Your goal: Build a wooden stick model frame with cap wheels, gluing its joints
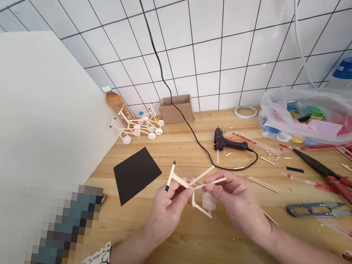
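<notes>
And here we are above the wooden counter (191,253), where the little stick frame (180,180) hangs up off the surface, caught between both hands. The left hand (167,210) pinches it by the middle, thumb pressed in where the sticks meet, while the right hand (239,205) has thumb and forefinger closed on one of two splayed sticks (220,180). This thing looks next to weightless, so the grip hardly needs force; the wood should be stiff along its length, dry and not slippery, yet the joints look like the fragile part (and with a glue gun (221,139) lying just beyond, glued seams are a fair guess). A twist out at a stick's far end would probably lever hard on its joint, so the sensible hold is close to that central meeting point, right where the left thumb sits. Up front, the black-tipped crossbar (170,176) juts past the left fingers, a poor handle, I'd say. Below, the whitish plastic cap (209,202), smooth and likely slick, sits by the lower stick; whether it is firmly fixed there, I cannot tell.
</notes>
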`<state>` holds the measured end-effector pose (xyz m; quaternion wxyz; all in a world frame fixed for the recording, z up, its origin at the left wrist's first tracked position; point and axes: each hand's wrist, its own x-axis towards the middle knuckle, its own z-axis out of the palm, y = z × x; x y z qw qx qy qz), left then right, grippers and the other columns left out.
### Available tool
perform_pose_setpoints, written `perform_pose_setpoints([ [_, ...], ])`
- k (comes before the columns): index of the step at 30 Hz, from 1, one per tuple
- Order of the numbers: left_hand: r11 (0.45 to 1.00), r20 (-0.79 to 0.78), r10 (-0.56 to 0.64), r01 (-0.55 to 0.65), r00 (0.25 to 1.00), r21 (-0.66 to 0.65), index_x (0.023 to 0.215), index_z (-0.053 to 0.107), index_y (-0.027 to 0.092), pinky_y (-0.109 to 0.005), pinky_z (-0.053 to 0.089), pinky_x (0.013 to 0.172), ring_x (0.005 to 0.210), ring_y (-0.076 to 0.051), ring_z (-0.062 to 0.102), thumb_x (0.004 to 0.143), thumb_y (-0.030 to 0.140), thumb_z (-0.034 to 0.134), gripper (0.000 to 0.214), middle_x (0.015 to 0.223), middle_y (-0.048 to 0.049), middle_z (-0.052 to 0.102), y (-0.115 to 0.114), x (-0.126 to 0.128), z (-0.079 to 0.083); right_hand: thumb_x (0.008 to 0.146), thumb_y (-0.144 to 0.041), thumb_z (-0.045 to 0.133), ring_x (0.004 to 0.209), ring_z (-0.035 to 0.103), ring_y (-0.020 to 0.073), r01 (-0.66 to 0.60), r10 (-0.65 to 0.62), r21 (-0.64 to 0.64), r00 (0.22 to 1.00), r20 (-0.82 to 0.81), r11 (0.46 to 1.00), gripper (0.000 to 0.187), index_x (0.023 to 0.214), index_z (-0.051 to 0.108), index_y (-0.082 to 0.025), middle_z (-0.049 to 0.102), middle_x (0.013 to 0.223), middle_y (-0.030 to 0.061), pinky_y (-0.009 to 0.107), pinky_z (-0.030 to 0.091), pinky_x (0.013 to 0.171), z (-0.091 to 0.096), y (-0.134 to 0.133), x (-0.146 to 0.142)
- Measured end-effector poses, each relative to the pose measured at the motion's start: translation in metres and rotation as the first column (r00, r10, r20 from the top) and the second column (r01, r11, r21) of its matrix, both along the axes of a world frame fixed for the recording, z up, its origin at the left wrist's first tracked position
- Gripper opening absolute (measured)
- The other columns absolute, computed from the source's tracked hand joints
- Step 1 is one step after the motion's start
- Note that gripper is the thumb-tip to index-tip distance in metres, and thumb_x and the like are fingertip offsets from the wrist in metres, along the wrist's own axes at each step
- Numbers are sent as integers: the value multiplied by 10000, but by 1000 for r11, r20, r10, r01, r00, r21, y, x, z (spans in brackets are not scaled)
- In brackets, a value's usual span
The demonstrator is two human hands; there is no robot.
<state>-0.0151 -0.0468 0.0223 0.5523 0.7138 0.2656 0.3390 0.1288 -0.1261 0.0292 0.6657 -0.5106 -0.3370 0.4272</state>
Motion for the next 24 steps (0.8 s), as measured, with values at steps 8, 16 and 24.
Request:
perform_pose_setpoints([
  [8, 992, 10, -36, 37, 999, -124, 941, 629, 149, -242, 505, 640, 688, -133, 590, 818, 292, 611, 189, 802, -47, 651, 1, 0, 0, 641, -436, 739, 626, 562, 140, 34, -35, -43, 999, -9, 998, 271, 700, 647, -189, 651, 674, 11, 277, 426, 598, -2, 0, 1],
  [16, 976, 36, 31, -23, 999, -217, 902, 652, 164, -235, 495, 681, 772, -141, 605, 769, 322, 677, 208, 864, -41, 664, 4, -3, 0, 633, -403, 753, 642, 588, 134, -21, 13, -94, 996, -89, 995, 244, 687, 657, -186, 659, 660, 4, 266, 445, 639, 1, -3, -3],
  [24, 924, 49, 41, -19, 998, -381, 848, 688, 160, -324, 521, 757, 770, -184, 659, 715, 371, 716, 251, 799, -56, 714, -2, 4, 0, 659, -392, 727, 700, 624, 150, -95, 81, -89, 986, -147, 992, 227, 690, 626, -192, 678, 699, 4, 295, 457, 712, 0, -4, -8],
])
